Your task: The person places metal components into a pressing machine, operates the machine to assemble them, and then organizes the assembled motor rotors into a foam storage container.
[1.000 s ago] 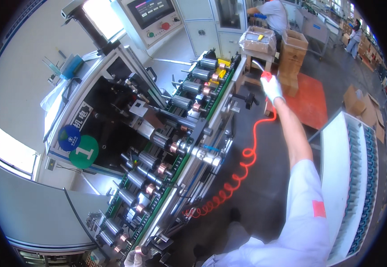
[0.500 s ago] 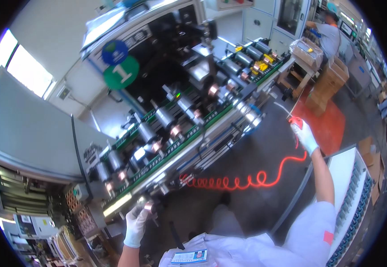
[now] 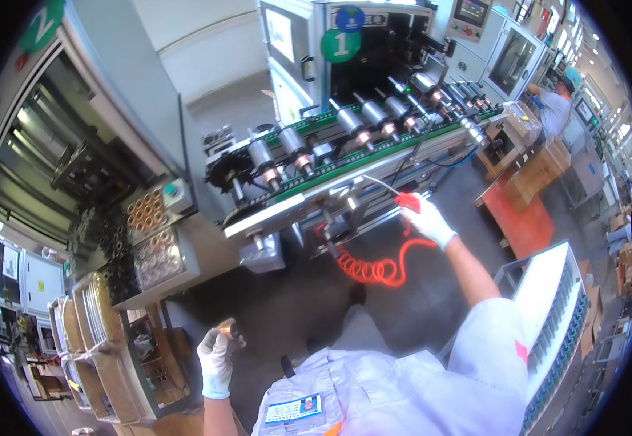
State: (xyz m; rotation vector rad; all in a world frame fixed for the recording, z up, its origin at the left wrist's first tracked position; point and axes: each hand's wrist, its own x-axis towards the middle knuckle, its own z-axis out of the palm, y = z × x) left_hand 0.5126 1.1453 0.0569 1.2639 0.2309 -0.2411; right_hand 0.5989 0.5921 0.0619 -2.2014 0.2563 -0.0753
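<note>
My left hand [image 3: 216,363], in a white glove, is raised at the lower left with its fingers closed around a copper-coloured ring-shaped part [image 3: 229,329]. It looks like the copper ends of the shafted parts on the conveyor. My right hand [image 3: 431,222], also gloved, grips a red air blow gun [image 3: 407,202] with a thin pale nozzle pointing up and left toward the conveyor's front rail. From the gun a red coiled hose [image 3: 374,272] hangs down and runs back under the conveyor. Several motor armatures [image 3: 295,150], silver cylinders with copper ends, lie across the green-edged conveyor [image 3: 345,166].
At the left, a tray of copper rings [image 3: 146,211] sits beside a machine with an open bay. Wooden crates [image 3: 98,363] stand below it. A white rack [image 3: 548,291] is close on my right. Farther off, a person [image 3: 554,105] works beside cardboard boxes [image 3: 537,171].
The view has swung left, bringing the tray of rings into sight. My left hand, holding the copper part, is now away from the conveyor's end. The blow gun has come left, nearer the conveyor.
</note>
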